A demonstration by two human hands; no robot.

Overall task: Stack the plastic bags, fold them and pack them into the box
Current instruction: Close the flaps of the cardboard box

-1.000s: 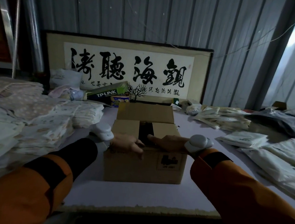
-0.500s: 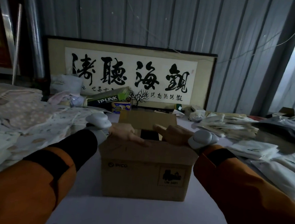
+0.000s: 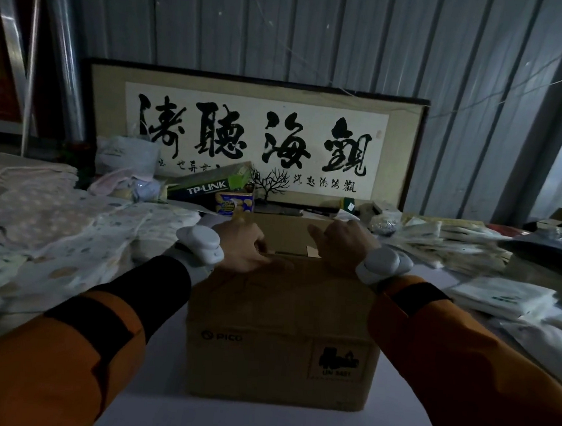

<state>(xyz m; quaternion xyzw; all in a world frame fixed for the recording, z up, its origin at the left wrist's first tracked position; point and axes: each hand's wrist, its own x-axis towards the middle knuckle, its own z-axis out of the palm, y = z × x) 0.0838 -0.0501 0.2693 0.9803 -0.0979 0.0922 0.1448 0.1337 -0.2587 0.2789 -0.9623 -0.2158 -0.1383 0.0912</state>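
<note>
- The brown cardboard box (image 3: 280, 327) sits in the middle of the white counter (image 3: 256, 422), right in front of the person
- Both hands are on top of the box, pressing on its flaps
- The left hand (image 3: 243, 247) lies on the near flap (image 3: 284, 280), with its fingers bent a little and resting near the flap's far edge. It looks like it is pressing, not grabbing
- The right hand (image 3: 341, 244) is also up on the top, near the seam. Its fingers curl down a bit, but I cannot tell if they hold an edge or just push
- The far flap (image 3: 288, 233) looks folded down too, and only a thin dark gap shows between the two flaps
- I cannot see inside the box, so I cannot tell which plastic bags are packed
- More plastic bags (image 3: 502, 294) lie in piles on the right side of the counter, well apart from the box
- I think the step now is shutting the box
- To do it well, push both flaps down flat and even, with one hand on each side
- Keep the box still so it does not slide on the smooth counter
- If the flaps pop back up, the bags inside may need to be pushed down first
</note>
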